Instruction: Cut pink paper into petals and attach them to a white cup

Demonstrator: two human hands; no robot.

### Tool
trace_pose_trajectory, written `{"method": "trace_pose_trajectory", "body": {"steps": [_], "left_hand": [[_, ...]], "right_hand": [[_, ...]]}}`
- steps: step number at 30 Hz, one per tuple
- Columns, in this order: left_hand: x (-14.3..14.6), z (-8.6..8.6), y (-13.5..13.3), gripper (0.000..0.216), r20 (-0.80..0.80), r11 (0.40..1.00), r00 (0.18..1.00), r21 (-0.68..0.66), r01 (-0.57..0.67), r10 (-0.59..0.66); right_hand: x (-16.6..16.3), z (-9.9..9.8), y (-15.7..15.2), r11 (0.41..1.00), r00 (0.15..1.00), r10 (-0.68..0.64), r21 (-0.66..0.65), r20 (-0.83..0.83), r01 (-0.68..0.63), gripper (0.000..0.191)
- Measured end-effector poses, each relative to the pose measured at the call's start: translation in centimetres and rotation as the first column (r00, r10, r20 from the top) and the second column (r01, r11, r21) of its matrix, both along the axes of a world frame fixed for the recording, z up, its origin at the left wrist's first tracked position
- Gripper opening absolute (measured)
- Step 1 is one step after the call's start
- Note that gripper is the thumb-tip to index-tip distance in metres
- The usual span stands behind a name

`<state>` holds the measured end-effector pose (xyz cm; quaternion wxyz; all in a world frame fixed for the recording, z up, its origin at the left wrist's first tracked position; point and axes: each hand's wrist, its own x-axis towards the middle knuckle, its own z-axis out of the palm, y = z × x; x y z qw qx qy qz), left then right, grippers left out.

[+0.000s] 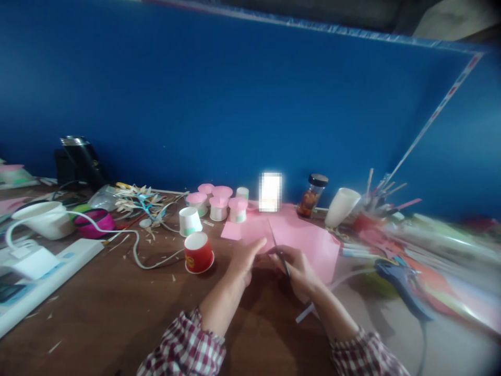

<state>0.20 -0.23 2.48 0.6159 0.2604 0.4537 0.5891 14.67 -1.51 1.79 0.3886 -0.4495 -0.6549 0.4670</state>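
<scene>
Fingers of the right hand (300, 269) wrap what look like dark scissors (281, 255); whether those of the left hand (240, 261) pinch anything, cannot tell (thumb extended, tips hidden). Blue partition (235, 104) behind; brown table (156, 324) below; pink paper (313, 240) spread just beyond the hands, presumably for easy reach. Scissors smallest, tip over the paper, held near the handles probably for steering. They point away from the body; long axis slants leftward outward.

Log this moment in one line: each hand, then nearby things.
left hand: at pink paper, grip unclear | right hand: holding scissors | nearby: red cup left of left hand, pink-topped cups beyond
</scene>
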Motion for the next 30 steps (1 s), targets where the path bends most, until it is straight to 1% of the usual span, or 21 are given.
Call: {"method": "trace_pose_trajectory", "body": {"steps": [3, 10, 13, 17, 21, 25, 30], "left_hand": [[-0.1, 0.13, -0.09, 0.023, -0.01, 0.999, 1.0, 0.035, 0.001, -0.001], [-0.17, -0.27, 0.19, 0.025, -0.022, 0.999, 1.0, 0.043, 0.012, -0.011], [-0.2, -0.34, 0.25, 0.027, -0.037, 0.999, 0.999, 0.033, -0.008, 0.01], [-0.2, -0.15, 0.15, 0.026, -0.041, 0.999, 0.999, 0.032, 0.012, -0.01], [-0.15, -0.05, 0.11, 0.026, -0.061, 1.0, 0.998, 0.023, -0.011, 0.012], [-0.2, -0.29, 0.21, 0.027, -0.08, 1.0, 0.997, 0.023, -0.019, 0.02], [-0.25, -0.65, 0.38, 0.03, -0.066, 0.999, 0.998, 0.028, -0.017, 0.019]], "right_hand": [[0.09, -0.13, 0.02, 1.0, 1.0, 0.003, -0.002, 0.008, -0.002, 0.039], [0.08, -0.11, -0.02, 1.0, 1.0, 0.012, 0.012, 0.01, -0.012, 0.036], [0.04, 0.0, -0.07, 1.0, 1.0, 0.01, -0.003, 0.005, -0.01, 0.036], [-0.07, 0.32, -0.22, 1.0, 1.0, -0.001, -0.008, -0.004, 0.001, 0.037], [-0.13, 0.55, -0.28, 1.0, 1.0, -0.01, -0.008, 0.014, 0.01, 0.04], [-0.11, 0.47, -0.19, 1.0, 1.0, -0.015, -0.016, 0.013, 0.015, 0.042], [-0.02, 0.29, -0.04, 0.999, 1.0, -0.007, -0.035, -0.024, 0.006, 0.038]]}}
